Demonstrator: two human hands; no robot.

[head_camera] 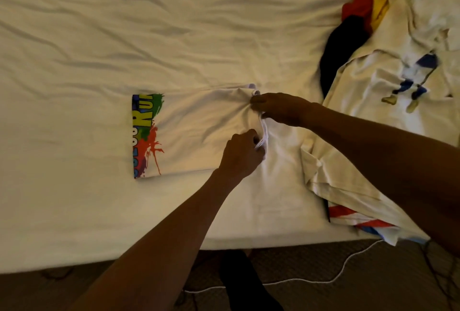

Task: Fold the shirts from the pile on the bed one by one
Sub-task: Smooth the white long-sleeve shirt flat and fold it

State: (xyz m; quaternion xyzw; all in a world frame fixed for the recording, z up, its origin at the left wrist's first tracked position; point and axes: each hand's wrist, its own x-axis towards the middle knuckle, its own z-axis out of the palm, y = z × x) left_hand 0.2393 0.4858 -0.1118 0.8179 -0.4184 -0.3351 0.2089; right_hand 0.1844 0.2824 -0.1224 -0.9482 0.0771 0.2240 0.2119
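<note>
Shirt [199, 131] on bed [124, 36], pile [385, 74] right

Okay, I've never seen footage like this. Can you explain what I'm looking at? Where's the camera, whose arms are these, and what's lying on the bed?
There is no machine here. This is a single picture from a wide-angle camera worn on a person's head, looking forward and down, so the two bare arms are that person's own. The left hand and the right hand each pinch the bunched edge of a white T-shirt with a multicoloured paint-splash print. The shirt lies partly folded on the wrinkled cream bed sheet. To the right is the pile of unfolded shirts, mostly white, with red, yellow and dark pieces at its far end. Below the bed's edge is the floor, with a thin white cable running across it.
</note>
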